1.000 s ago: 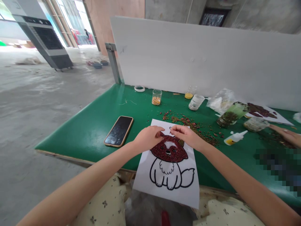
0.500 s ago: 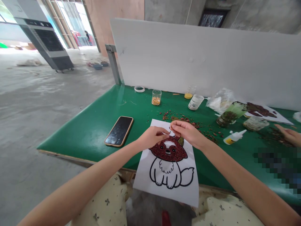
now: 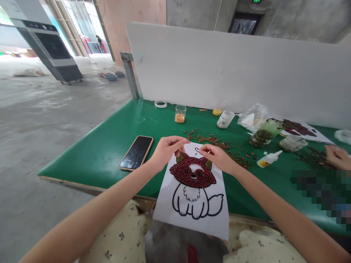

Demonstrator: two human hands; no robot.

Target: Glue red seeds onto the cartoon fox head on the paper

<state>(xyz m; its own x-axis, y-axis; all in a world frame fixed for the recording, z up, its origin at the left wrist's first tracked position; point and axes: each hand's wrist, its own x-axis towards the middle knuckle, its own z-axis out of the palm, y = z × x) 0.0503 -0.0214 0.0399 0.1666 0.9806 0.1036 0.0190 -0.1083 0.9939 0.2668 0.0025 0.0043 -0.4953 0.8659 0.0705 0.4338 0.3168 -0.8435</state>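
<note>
A white sheet (image 3: 164, 204) with a fox-like outline lies at the table's front edge and hangs partly over it. Dark red bits cover the animal's head (image 3: 201, 177); its ears hold olive-coloured bits, while body and tail are plain white. Above the sheet's upper left is my left hand (image 3: 170, 148), its thumb and fingers apart with nothing visible between them. My right hand (image 3: 215, 155) is over the upper right of the sheet, thumb and forefinger pinched together; anything between them is too small to make out. Loose red and greenish bits (image 3: 210, 139) are scattered just behind the sheet.
A phone (image 3: 136, 152) lies left of the sheet. Behind stand a cup of yellow grains (image 3: 180, 115), a clear cup (image 3: 226, 119) and a tape roll (image 3: 160, 104). Rightward are a glue bottle (image 3: 269, 159), a green-tinted jar (image 3: 263, 136) and another person's hand (image 3: 337, 157).
My left hand has moved up and left, off the fox's head, uncovering the left ear. My right hand has shifted slightly down. The other person's hand has moved a little left.
</note>
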